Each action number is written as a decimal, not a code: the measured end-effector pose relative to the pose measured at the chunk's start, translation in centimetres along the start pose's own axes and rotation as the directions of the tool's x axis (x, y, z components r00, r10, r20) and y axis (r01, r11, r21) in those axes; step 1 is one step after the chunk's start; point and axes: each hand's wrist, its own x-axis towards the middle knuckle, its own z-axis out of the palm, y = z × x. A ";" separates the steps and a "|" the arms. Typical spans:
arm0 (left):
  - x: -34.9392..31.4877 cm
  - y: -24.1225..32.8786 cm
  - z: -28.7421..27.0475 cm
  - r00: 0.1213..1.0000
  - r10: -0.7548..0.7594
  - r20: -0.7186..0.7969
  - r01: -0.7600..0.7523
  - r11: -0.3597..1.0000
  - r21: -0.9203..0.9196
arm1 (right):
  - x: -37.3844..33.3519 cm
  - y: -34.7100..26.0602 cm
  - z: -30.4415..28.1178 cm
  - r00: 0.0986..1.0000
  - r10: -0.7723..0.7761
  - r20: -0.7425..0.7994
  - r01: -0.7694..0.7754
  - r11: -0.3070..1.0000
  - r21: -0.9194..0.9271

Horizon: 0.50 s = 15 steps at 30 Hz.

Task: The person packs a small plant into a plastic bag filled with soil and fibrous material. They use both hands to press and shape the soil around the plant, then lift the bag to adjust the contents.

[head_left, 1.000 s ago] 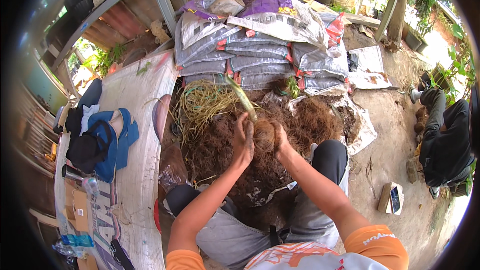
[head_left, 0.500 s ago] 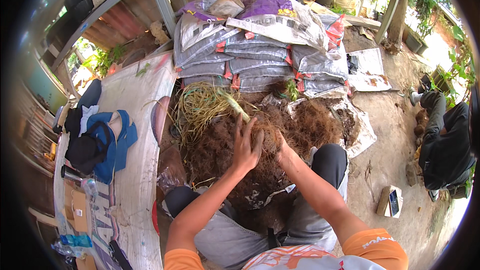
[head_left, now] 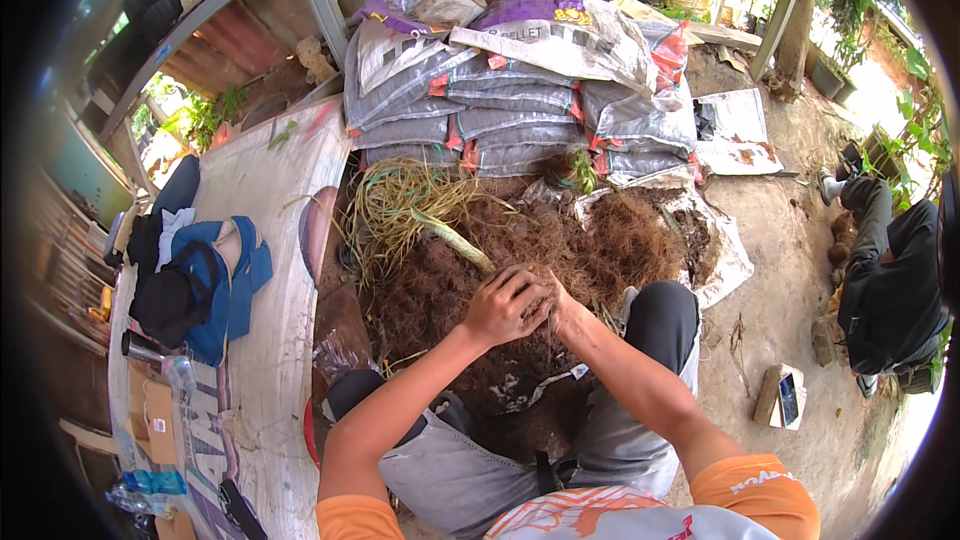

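Head view, pale-green stalk [head_left: 455, 242] — slender, slanting, both hands [head_left: 512, 302] — grip clasped round its base

Extended forward with left forearm [head_left: 410, 395] and right forearm [head_left: 640, 380] angled inward, bent at the elbows, left grip [head_left: 503, 308] turned knuckles-up, fingers [head_left: 528, 292] curled and laid across toward right grip [head_left: 560, 304], drawn close together, right fingers largely hidden.
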 end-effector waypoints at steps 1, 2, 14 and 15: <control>-0.2 0.0 0.1 1.000 0.003 -0.015 -0.003 1.000 0.018 | 0.3 0.0 -0.7 1.000 0.004 0.007 -0.004 1.000 -0.002; -0.2 0.0 0.3 0.999 0.010 -0.033 -0.009 0.999 0.032 | 0.3 0.0 -1.5 1.000 0.008 0.015 -0.008 1.000 -0.007; -0.1 -1.6 1.3 0.998 -0.070 -0.011 0.070 0.990 0.122 | -2.3 -0.5 7.4 0.928 -0.198 -0.317 0.156 0.976 -0.152; 0.7 -1.3 1.1 0.992 -0.119 -0.040 0.124 0.983 0.139 | -2.5 -0.9 7.9 0.904 -0.250 -0.346 0.196 0.963 -0.185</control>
